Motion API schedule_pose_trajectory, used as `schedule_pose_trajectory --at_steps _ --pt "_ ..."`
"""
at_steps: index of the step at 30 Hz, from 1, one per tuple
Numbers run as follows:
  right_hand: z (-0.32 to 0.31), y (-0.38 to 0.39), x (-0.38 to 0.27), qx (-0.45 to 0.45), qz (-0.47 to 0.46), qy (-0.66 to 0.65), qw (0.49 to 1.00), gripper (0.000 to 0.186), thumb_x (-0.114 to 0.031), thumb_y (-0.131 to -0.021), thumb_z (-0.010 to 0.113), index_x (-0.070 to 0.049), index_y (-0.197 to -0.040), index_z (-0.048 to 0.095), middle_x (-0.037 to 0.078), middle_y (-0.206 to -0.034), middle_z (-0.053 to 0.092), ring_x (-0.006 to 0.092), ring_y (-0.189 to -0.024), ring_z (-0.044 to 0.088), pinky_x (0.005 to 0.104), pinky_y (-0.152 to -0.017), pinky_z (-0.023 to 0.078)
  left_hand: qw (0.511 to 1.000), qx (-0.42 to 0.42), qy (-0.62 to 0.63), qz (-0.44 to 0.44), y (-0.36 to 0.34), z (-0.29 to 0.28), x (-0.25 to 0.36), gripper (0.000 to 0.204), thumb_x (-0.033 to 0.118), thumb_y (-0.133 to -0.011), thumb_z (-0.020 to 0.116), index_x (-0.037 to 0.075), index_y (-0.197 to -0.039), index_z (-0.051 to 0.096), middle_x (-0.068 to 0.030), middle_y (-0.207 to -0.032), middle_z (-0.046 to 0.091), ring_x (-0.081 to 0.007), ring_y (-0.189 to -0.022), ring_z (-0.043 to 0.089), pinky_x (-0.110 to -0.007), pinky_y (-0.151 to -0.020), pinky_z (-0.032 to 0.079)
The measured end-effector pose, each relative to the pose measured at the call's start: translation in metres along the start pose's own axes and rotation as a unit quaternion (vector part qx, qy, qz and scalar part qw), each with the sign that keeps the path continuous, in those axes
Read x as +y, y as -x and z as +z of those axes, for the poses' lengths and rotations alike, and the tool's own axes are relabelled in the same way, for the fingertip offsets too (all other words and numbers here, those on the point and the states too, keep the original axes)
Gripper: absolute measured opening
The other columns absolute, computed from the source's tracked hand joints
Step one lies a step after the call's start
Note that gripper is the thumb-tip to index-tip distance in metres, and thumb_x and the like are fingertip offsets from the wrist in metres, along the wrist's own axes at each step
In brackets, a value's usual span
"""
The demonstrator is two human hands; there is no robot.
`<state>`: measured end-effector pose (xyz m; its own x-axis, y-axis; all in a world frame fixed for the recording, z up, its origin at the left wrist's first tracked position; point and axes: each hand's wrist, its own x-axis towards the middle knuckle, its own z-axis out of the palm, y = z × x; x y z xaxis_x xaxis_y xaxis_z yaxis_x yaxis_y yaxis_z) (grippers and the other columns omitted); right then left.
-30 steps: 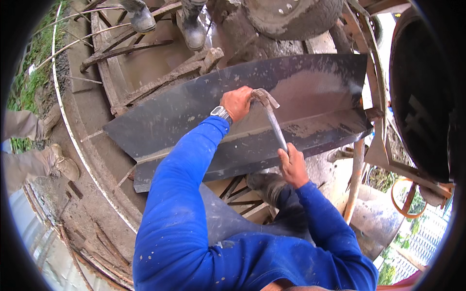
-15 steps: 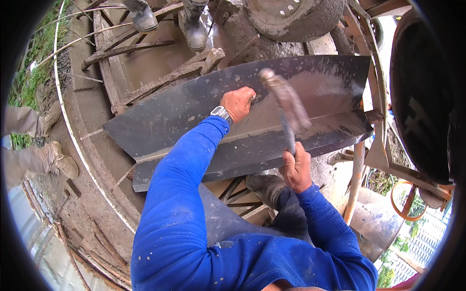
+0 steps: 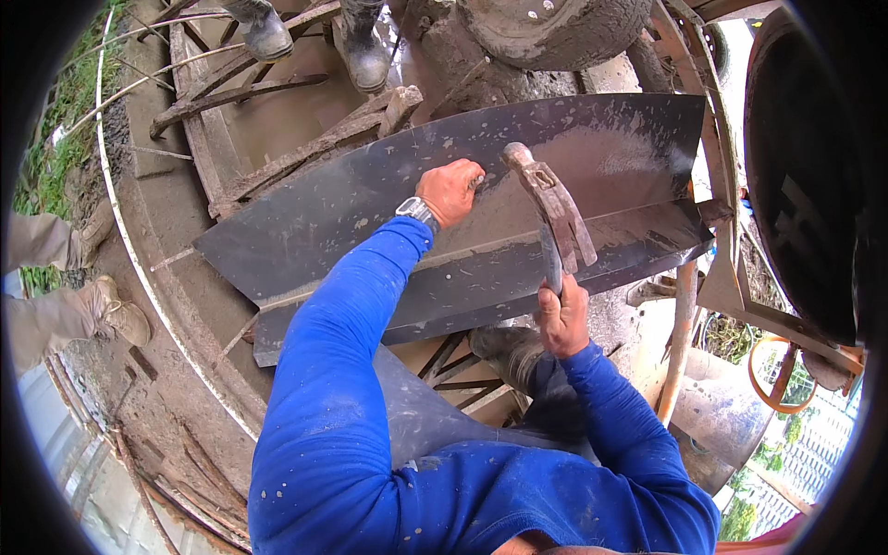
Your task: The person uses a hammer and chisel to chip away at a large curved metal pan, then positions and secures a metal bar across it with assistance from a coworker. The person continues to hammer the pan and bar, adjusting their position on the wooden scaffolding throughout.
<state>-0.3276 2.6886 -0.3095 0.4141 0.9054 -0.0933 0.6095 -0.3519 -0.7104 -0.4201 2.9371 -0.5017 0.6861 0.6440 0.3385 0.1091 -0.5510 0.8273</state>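
A dark, mud-smeared metal chute [image 3: 324,222] with a bent-up lower edge stretches across in front of me. My left hand [image 3: 448,192], with a wristwatch above it, is closed in a fist over the chute's middle. A short, dull end of something pokes out of that fist on its right; the rest is hidden by the fingers. A claw hammer [image 3: 559,211] is gripped by its handle in my right hand [image 3: 563,316], near the chute's lower edge. Its head stands raised, striking face to the right of my left fist and claws toward the lower right.
Someone's rubber boots [image 3: 367,63] stand in muddy water at the top, beside rusty bars. Another person's shoes [image 3: 122,313] are at the left. A muddy tyre [image 3: 560,32] sits beyond the chute. A dark drum [image 3: 805,185] and an orange ring [image 3: 782,375] are at the right.
The hammer was smeared by motion and now shows sharply, its head slightly lower and to the right. My left fist stays at nearly the same place over the chute.
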Motion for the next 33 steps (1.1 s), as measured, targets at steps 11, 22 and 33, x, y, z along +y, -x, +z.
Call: schedule_pose_trajectory --at_steps 11,22,33 --pt "-0.058 -0.067 0.028 -0.077 -0.163 0.086 0.980 0.027 -0.026 -0.090 0.061 0.001 -0.095 0.064 0.020 -0.080 0.057 0.0437 -0.069 0.059 0.0465 -0.063 0.045 0.960 0.094 0.242 -0.100 0.003 -0.022 -0.004 0.017 0.009 -0.102 0.058 0.002 -0.113 0.068 -0.0040 -0.082 0.066 -0.0118 -0.077 0.061 -0.030 -0.073 0.051" --pt "-0.088 -0.127 0.080 -0.183 -0.111 0.253 0.944 0.034 -0.033 -0.098 0.065 -0.003 -0.087 0.052 0.022 -0.074 0.057 0.0481 -0.076 0.059 0.0522 -0.066 0.043 0.946 0.129 0.271 -0.127 0.002 -0.015 -0.004 0.017 0.005 -0.103 0.053 0.003 -0.112 0.067 -0.0020 -0.084 0.063 -0.0090 -0.077 0.058 -0.027 -0.073 0.050" --pt "-0.110 -0.160 0.109 -0.251 -0.101 0.284 0.920 0.035 -0.034 -0.099 0.066 -0.001 -0.098 0.056 0.024 -0.084 0.059 0.0486 -0.080 0.058 0.0520 -0.070 0.044 0.951 0.138 0.243 -0.132 -0.003 -0.014 -0.005 0.016 0.006 -0.103 0.053 0.003 -0.110 0.067 -0.0028 -0.084 0.064 -0.0095 -0.077 0.059 -0.027 -0.073 0.050"
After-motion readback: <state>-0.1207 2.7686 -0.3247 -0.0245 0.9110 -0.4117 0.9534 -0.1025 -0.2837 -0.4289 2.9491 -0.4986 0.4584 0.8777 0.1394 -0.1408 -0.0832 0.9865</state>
